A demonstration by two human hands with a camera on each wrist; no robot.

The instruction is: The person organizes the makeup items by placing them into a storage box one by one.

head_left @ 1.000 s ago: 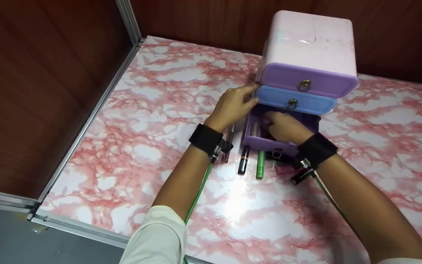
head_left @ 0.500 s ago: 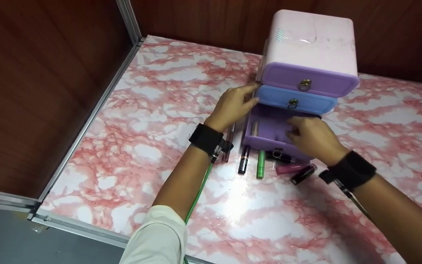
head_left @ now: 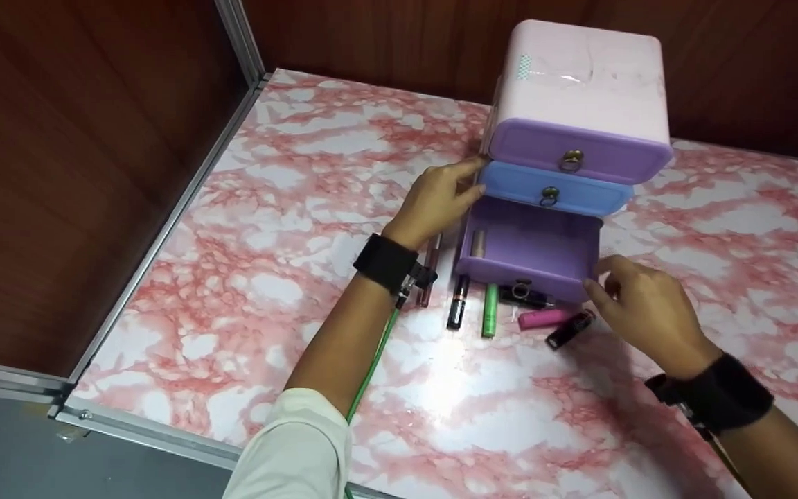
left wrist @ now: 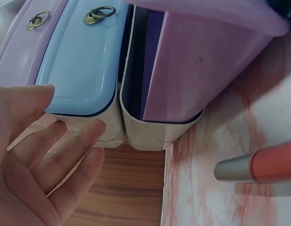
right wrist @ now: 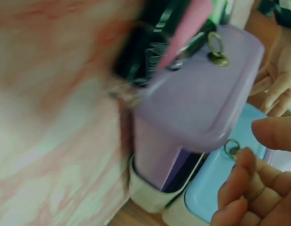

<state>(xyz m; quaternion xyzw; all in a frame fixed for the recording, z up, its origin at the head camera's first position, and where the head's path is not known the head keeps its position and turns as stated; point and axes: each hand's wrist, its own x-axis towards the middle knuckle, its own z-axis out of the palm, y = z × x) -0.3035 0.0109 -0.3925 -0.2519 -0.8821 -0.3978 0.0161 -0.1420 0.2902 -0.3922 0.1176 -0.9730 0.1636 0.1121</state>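
Observation:
My left hand (head_left: pixel 437 201) rests against the left side of a small drawer cabinet (head_left: pixel 593 83), fingers spread and thumb at the edge of the blue drawer (head_left: pixel 589 199). Below it, the purple bottom drawer (head_left: pixel 558 285) is pulled out, with one small beige-grey tube (head_left: pixel 478 244) lying at its left side. My right hand (head_left: pixel 648 308) is at the drawer's front right corner, fingers loosely bent and holding nothing. In the right wrist view, the right hand's thumb and fingers (right wrist: pixel 246 162) are apart, with the purple drawer front (right wrist: pixel 197 94) beyond them.
Before the drawer lie a green tube (head_left: pixel 490 312), a pink tube (head_left: pixel 543 318) and black cosmetic tubes, one (head_left: pixel 458 303) left and one (head_left: pixel 569 329) right. A reddish-brown tube (left wrist: pixel 272 162) lies left of the drawer. Wood-look panels (head_left: pixel 371 41) border the marbled table (head_left: pixel 302 242).
My right hand has come out of the bottom drawer and moved right and toward me, to its front right corner. The left hand has stayed at the cabinet's side.

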